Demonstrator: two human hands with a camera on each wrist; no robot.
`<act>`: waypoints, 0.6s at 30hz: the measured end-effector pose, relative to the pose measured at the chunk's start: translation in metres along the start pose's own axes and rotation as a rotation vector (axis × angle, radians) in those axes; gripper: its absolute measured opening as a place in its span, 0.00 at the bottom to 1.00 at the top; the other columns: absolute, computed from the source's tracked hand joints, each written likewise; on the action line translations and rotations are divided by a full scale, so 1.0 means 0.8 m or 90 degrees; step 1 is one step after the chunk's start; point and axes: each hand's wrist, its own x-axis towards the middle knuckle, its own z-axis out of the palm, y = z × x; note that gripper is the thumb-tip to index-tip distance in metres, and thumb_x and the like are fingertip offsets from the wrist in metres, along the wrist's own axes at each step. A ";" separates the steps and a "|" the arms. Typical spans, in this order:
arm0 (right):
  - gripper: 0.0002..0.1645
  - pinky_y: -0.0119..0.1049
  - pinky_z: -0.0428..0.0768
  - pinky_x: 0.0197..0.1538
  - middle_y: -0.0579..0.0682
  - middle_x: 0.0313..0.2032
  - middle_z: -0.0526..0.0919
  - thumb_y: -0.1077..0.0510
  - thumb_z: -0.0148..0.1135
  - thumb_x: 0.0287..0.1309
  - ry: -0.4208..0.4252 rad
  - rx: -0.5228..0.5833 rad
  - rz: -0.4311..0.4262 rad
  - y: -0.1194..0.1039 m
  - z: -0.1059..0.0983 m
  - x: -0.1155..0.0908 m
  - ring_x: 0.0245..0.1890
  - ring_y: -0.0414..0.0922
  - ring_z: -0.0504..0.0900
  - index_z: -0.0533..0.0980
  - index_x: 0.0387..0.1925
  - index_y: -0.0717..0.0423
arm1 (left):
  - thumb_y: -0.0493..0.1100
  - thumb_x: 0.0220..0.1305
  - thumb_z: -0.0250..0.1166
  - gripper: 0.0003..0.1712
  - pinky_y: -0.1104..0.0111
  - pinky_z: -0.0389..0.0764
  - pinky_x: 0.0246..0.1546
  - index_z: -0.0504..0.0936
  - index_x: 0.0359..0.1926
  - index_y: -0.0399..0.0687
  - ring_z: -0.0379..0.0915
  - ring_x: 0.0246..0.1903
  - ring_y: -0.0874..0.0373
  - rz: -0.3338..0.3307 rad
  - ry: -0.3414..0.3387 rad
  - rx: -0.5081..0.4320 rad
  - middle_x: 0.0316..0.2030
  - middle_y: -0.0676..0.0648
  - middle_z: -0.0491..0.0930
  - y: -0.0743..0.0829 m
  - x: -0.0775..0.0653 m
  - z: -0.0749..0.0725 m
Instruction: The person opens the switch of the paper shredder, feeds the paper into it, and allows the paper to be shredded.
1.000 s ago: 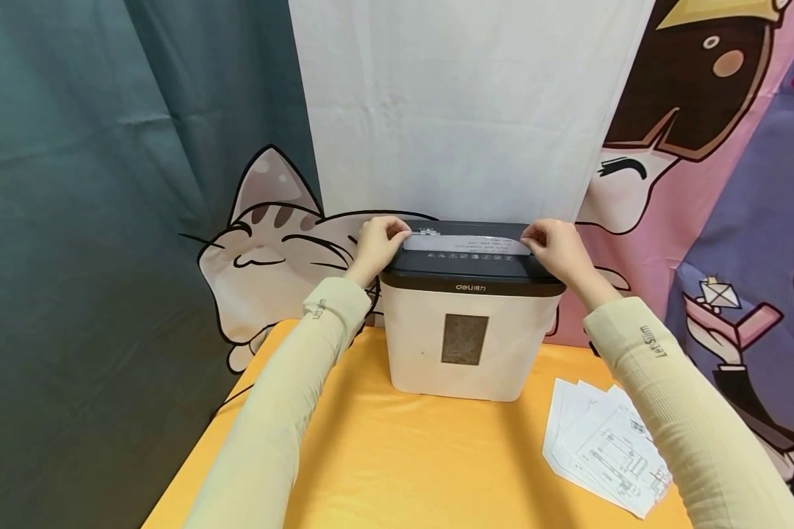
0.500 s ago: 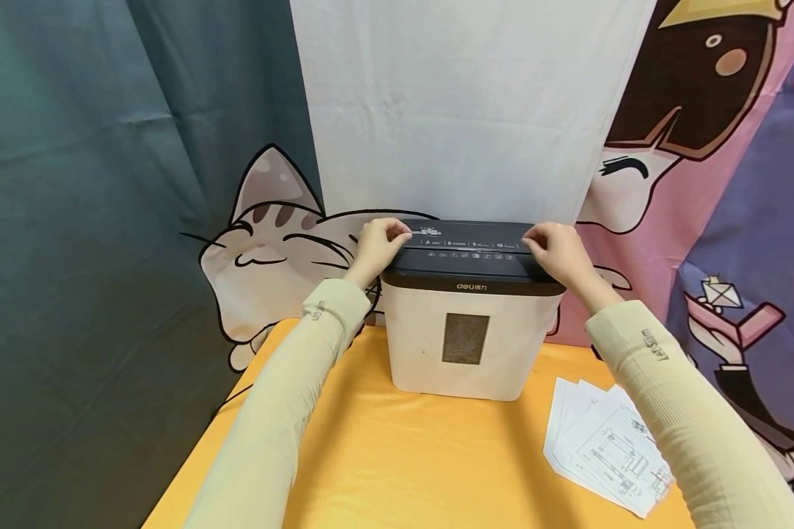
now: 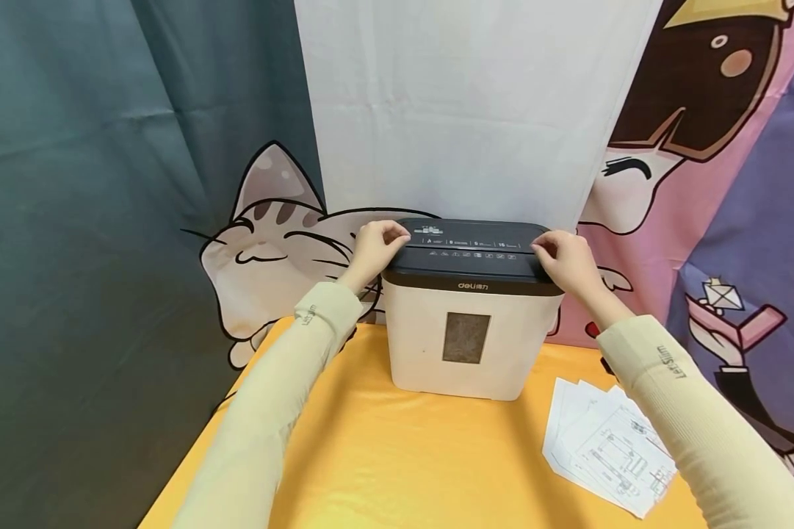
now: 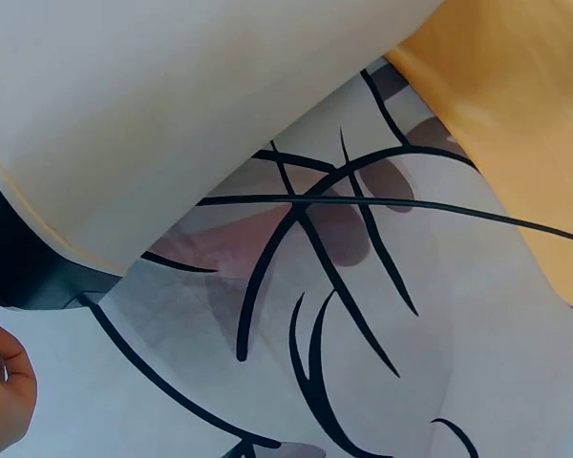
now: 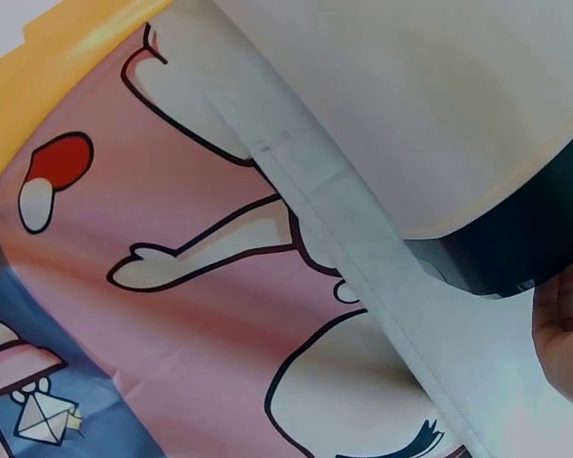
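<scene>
A white paper shredder (image 3: 430,330) with a dark lid stands upright on the yellow table in the head view. The sheet of paper is out of sight, and the slot across the lid (image 3: 469,251) shows nothing sticking out. My left hand (image 3: 374,250) hovers at the lid's left end, thumb and fingers loosely bent with nothing visible between them. At the right end is my right hand (image 3: 566,257), its fingers loosely bent too and holding nothing visible. Each wrist view catches only part of a hand by the shredder's dark rim (image 4: 38,262).
Several sheets of paper (image 3: 608,448) with printed drawings lie fanned out at the right of the yellow table (image 3: 397,455). A black cord (image 4: 439,206) runs behind the shredder. Cartoon-printed cloth (image 3: 264,272) and a white cloth panel (image 3: 469,110) hang close behind.
The strip of paper seen between my hands one second ago has gone down into the shredder's slot. My right hand has moved slightly right, away from the slot; the left has barely moved.
</scene>
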 end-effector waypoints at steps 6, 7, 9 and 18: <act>0.10 0.45 0.72 0.38 0.66 0.36 0.81 0.65 0.55 0.62 0.014 0.018 -0.021 -0.002 0.001 -0.010 0.32 0.54 0.75 0.79 0.38 0.69 | 0.42 0.63 0.63 0.08 0.65 0.76 0.39 0.84 0.37 0.42 0.78 0.32 0.54 0.014 -0.019 -0.009 0.34 0.44 0.85 0.003 -0.010 0.001; 0.09 0.44 0.72 0.38 0.65 0.35 0.81 0.65 0.55 0.62 0.016 0.019 -0.026 -0.002 0.002 -0.012 0.32 0.54 0.75 0.79 0.38 0.69 | 0.42 0.63 0.63 0.08 0.65 0.76 0.38 0.84 0.38 0.42 0.78 0.32 0.54 0.018 -0.021 -0.011 0.34 0.44 0.85 0.003 -0.012 0.001; 0.08 0.39 0.72 0.37 0.64 0.35 0.82 0.66 0.56 0.61 0.022 0.023 -0.036 -0.003 0.003 -0.015 0.31 0.52 0.75 0.79 0.38 0.68 | 0.42 0.63 0.63 0.08 0.66 0.75 0.38 0.84 0.38 0.42 0.78 0.32 0.54 0.025 -0.018 -0.018 0.34 0.44 0.85 0.004 -0.015 0.001; 0.08 0.15 0.65 0.34 0.60 0.33 0.83 0.72 0.58 0.57 0.075 0.059 -0.085 -0.008 0.003 -0.037 0.30 0.41 0.74 0.81 0.38 0.66 | 0.39 0.61 0.64 0.06 0.74 0.71 0.32 0.84 0.35 0.40 0.74 0.28 0.58 0.042 0.026 -0.107 0.30 0.42 0.84 0.007 -0.038 -0.002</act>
